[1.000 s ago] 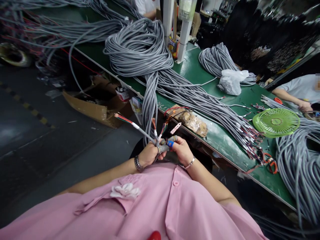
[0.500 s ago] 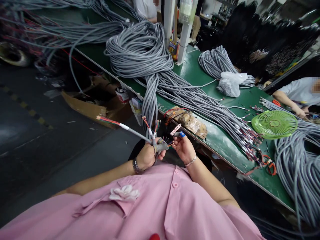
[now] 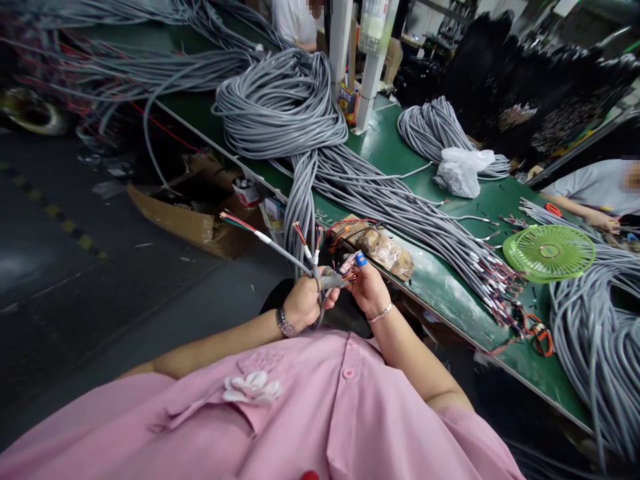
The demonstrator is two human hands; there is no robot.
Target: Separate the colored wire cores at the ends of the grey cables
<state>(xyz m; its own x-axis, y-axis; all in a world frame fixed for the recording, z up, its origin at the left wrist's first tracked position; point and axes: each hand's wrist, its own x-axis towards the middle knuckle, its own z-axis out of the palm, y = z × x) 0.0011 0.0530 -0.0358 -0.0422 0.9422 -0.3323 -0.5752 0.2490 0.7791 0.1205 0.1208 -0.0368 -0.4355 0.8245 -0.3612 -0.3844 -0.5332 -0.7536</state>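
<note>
My left hand (image 3: 306, 301) is closed around several grey cables (image 3: 285, 252). Their stripped ends show coloured wires (image 3: 239, 221) and white bands, pointing up and to the left. One thicker grey cable end (image 3: 332, 281) sticks out of this fist to the right, with thin coloured wires at its tip. My right hand (image 3: 369, 288), a blue cover on its thumb, is closed with its fingertips at those thin wires; the exact pinch is partly hidden. Just behind the right thumb is a pale strip with dark dots (image 3: 348, 263), close to the bench edge.
A green bench (image 3: 440, 267) carries a large grey cable coil (image 3: 280, 100), a wrapped wooden block (image 3: 393, 253), a plastic bag (image 3: 463, 173), a green fan (image 3: 549, 253) and orange-handled scissors (image 3: 543, 339). A cardboard box (image 3: 195, 223) lies beneath. A co-worker's arm (image 3: 585, 212) is at right.
My left hand has moved right with the cables, toward my right hand. My right thumb has risen slightly, and its fingertips now meet the thin wires at the cable end.
</note>
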